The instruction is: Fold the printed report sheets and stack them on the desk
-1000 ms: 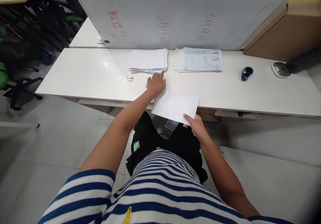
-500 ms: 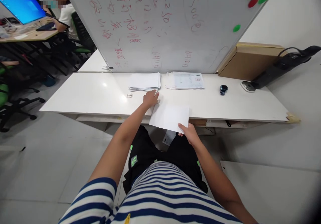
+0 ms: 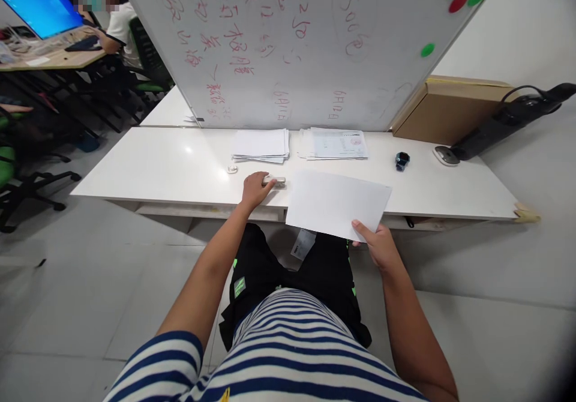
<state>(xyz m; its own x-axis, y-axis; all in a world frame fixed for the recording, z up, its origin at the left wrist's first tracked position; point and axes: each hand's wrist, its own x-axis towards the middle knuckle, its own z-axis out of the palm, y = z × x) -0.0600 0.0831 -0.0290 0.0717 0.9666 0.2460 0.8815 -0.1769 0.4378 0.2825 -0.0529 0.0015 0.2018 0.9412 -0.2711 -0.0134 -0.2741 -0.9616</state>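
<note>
My right hand (image 3: 378, 245) pinches the near corner of a blank white sheet (image 3: 337, 202) and holds it over the front edge of the white table (image 3: 157, 168). My left hand (image 3: 254, 188) lies on the table with its fingers closed on a small silvery stapler (image 3: 274, 181). Behind it, against the whiteboard (image 3: 292, 42), lie a stack of blank white paper (image 3: 261, 146) and a stack of printed forms (image 3: 335, 144).
A small white round object (image 3: 231, 170) sits left of the stapler. A dark blue watch-like object (image 3: 402, 160), a cardboard box (image 3: 454, 111) and a black device with a cable (image 3: 504, 120) are on the right. A person sits at a desk with a monitor (image 3: 31, 6) far left.
My right hand has carried the sheet to the right and lifted it off the table edge. My left hand has slid back a little and closed on the stapler, which now shows.
</note>
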